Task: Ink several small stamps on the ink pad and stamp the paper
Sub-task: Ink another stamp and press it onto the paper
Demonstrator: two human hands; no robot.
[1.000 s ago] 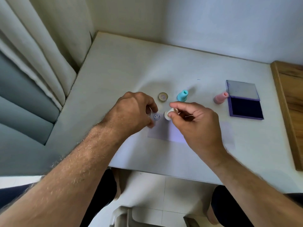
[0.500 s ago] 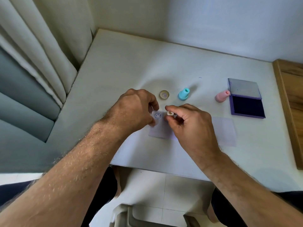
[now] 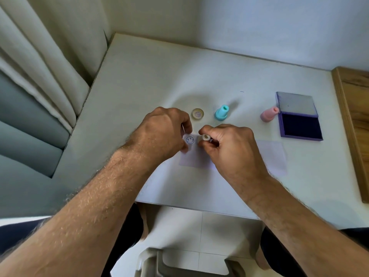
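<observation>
Your right hand (image 3: 229, 144) is now lowering the pinched white stamp (image 3: 205, 137) onto the paper (image 3: 194, 156) beside the smiley print (image 3: 190, 140), while your left hand (image 3: 163, 134) is pinching the paper's left edge.

Both forearms are bare to the bottom of the frame, no sleeves in sight, and a light scatter of hair runs along them. The left hand (image 3: 161, 134) and the right hand (image 3: 231, 144) carry no rings, no watch, no bands at the wrists. Below the hands, dark trousers cover both thighs, plain and unmarked.
</observation>
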